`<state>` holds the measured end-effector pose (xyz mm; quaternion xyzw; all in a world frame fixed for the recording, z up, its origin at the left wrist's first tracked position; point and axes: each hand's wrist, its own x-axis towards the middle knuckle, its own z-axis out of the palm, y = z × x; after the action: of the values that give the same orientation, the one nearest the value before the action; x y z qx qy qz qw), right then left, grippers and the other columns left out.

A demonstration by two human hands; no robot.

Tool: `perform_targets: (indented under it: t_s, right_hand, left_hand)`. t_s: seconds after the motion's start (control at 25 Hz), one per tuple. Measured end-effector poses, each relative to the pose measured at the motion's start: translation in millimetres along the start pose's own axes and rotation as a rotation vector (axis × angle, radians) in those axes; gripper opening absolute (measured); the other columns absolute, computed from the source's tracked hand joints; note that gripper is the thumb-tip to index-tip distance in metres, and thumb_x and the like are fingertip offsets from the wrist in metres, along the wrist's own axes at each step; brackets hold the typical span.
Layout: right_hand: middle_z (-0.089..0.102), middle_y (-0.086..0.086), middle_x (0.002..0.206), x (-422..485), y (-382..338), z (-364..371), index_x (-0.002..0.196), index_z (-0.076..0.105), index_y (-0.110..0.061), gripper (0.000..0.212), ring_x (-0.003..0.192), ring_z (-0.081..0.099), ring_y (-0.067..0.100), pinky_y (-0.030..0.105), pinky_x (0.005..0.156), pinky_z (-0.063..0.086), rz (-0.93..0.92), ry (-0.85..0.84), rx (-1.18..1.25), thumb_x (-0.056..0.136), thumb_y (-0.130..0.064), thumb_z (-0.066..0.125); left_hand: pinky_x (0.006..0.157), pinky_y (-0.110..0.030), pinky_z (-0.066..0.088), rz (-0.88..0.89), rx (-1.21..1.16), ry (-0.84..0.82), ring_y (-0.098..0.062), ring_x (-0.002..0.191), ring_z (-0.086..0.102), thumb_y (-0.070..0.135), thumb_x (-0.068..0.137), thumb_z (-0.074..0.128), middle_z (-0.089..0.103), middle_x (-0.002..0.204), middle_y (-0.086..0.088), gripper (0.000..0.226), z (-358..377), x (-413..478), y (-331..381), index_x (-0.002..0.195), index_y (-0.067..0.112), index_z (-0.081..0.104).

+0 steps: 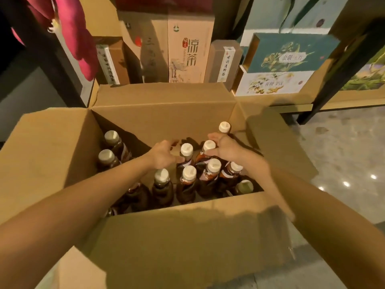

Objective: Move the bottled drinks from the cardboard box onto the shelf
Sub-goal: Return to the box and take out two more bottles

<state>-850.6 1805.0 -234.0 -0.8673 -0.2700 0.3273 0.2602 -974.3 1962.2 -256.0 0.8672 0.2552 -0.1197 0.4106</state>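
Observation:
An open cardboard box [166,105] stands on the floor in front of me, holding several upright bottles of dark drink with white caps. My left hand [163,154] reaches into the box and its fingers close around the neck of one white-capped bottle [186,150]. My right hand [226,148] wraps around the neck of another bottle [209,146] just right of it. A further bottle [224,127] stands at the far right corner, beyond my right hand. The wooden shelf [291,106] lies just behind the box.
On the shelf stand tall tea cartons [190,51] and flat gift boxes [291,53]. Black shelf posts [333,80] rise at right and left. The box flaps [281,147] spread outward. Red fabric [83,44] hangs at upper left. Polished floor [343,153] lies to the right.

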Motion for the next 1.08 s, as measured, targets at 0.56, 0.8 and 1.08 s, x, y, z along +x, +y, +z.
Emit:
perform_targets:
  t_s: [0.56,0.8,1.08]
  right_hand:
    - [0.065,0.011,0.119,46.8,23.8,26.7,0.118,0.062,-0.004,0.047,0.114,0.058,0.026,0.038,0.102,0.044,0.074,-0.069,0.207,0.073,-0.011,0.078]
    - [0.064,0.008,0.123,47.2,22.4,31.2,0.126,0.057,-0.009,0.056,0.115,0.058,0.024,0.041,0.105,0.043,0.154,-0.114,0.422,0.074,-0.013,0.077]
    - [0.065,0.011,0.121,42.2,19.5,33.5,0.123,0.059,-0.004,0.047,0.113,0.06,0.023,0.034,0.099,0.047,0.064,-0.072,0.51,0.078,-0.009,0.073]
  left_hand:
    - [0.11,-0.04,0.035,-0.019,-0.157,-0.138,-0.02,0.12,0.053,0.044,0.064,0.079,0.063,0.122,-0.001,0.065,24.2,33.7,-15.6,0.121,0.021,0.059]
    - [0.096,-0.025,0.036,-0.063,-0.323,-0.129,-0.014,0.11,0.052,0.021,0.081,0.071,0.057,0.113,0.003,0.05,18.9,33.5,-13.6,0.127,0.015,0.051]
    - [0.11,-0.039,0.034,-0.066,-0.484,-0.051,-0.023,0.126,0.047,0.018,0.083,0.068,0.053,0.135,-0.008,0.062,16.4,31.7,-16.4,0.138,0.011,0.041]
